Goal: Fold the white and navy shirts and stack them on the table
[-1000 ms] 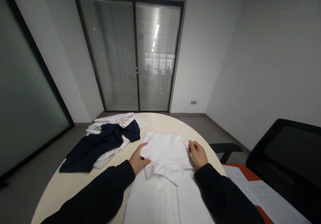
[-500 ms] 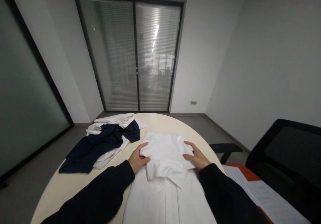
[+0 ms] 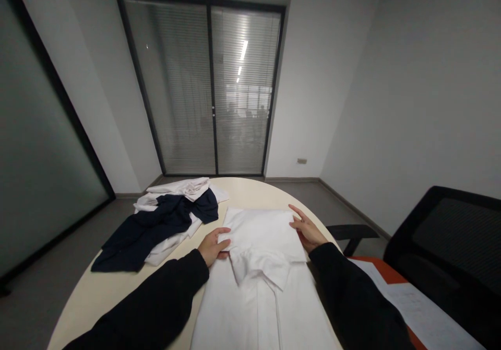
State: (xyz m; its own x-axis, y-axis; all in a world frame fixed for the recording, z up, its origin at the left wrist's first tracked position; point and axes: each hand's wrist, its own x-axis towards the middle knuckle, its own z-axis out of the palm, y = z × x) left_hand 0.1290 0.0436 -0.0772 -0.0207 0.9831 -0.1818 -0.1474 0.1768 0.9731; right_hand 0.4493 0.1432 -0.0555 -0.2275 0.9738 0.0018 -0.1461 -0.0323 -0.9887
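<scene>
A white collared shirt (image 3: 258, 308) lies on the round table in front of me, its collar (image 3: 260, 269) toward the middle and its far part folded into a straight edge. At the shirt's left edge my left hand (image 3: 213, 245) is closed on the fabric, thumb and index finger on top and other fingers lower at the side. My right hand (image 3: 307, 232) rests against the right edge, index finger stretched out and fingers apart. Its fingertips touch the cloth without a visible grip.
Left on the cream table (image 3: 250, 187) lies a loose pile with a navy garment (image 3: 144, 230) over white garments (image 3: 183, 187). To the right stands a black mesh chair (image 3: 454, 240). Papers (image 3: 422, 308) lie on an orange surface beside the table.
My right hand has loosened from the shirt's right edge, moved slightly up and stretched its index finger. The folded far part lies flatter and straighter. My left hand has shifted only slightly.
</scene>
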